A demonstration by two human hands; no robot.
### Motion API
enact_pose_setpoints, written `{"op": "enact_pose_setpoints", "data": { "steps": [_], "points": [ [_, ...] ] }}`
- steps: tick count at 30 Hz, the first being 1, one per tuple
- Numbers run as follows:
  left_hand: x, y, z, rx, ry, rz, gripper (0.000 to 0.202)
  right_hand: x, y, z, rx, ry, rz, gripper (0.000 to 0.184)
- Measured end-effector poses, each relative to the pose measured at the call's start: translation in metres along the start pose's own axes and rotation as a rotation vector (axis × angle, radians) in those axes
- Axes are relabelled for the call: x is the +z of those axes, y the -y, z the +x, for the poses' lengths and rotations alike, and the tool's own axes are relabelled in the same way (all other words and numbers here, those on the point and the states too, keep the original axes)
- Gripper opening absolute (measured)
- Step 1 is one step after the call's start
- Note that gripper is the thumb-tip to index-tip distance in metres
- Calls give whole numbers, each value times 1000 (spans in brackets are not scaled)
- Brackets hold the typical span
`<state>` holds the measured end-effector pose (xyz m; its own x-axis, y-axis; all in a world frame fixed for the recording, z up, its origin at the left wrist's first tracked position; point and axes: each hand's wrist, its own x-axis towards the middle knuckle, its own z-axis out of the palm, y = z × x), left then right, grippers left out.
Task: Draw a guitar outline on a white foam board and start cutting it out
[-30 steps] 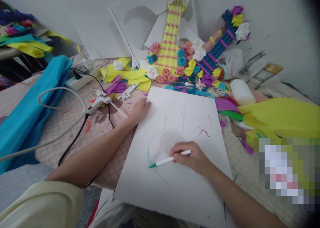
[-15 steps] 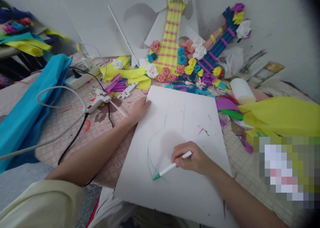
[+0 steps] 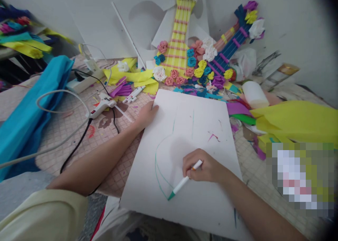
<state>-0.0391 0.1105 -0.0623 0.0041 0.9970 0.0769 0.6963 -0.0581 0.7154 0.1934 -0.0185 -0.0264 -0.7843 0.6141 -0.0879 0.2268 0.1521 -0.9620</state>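
Observation:
A large white board [image 3: 163, 205] lies before me, its near edge over my lap. Green lines on it form a curved outline at the left and a straight stroke higher up; small pink and dark smudges mark its right part. My right hand [image 3: 202, 165] is closed around a white marker [image 3: 182, 184] with a green tip, which touches the board at the low end of the curve. At the board's upper left edge, my left hand [image 3: 148, 115] grips the side, the thumb on top and the other fingers mostly hidden.
A glue gun [image 3: 102, 105] with cables lies left, near several markers [image 3: 134, 94] and a power strip [image 3: 84, 79]. Blue crepe paper [image 3: 34, 110] spans the far left. Behind stand a yellow paper guitar [image 3: 178, 47] and a blue one [image 3: 232, 47]. Yellow paper [image 3: 295, 119] lies right.
My right hand has drawn the marker tip a little down and to the right, lengthening the green curve. The left hand stays at the board's edge.

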Motion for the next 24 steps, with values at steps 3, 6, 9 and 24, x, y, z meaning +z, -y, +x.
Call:
{"op": "enact_pose_setpoints", "data": {
  "steps": [3,6,9,24],
  "points": [
    [-1,0,0,4,2,4,32,-2,3,-1,13,53,18,17],
    [-1,-1,1,0,2,11,32,-5,2,-3,-6,92,51,18],
    [-1,-1,1,-1,6,10,31,-4,-2,-4,-22,41,65,12],
    [-2,-4,-1,-13,6,33,30,19,-5,3,109,-531,60,20]
  ]
}}
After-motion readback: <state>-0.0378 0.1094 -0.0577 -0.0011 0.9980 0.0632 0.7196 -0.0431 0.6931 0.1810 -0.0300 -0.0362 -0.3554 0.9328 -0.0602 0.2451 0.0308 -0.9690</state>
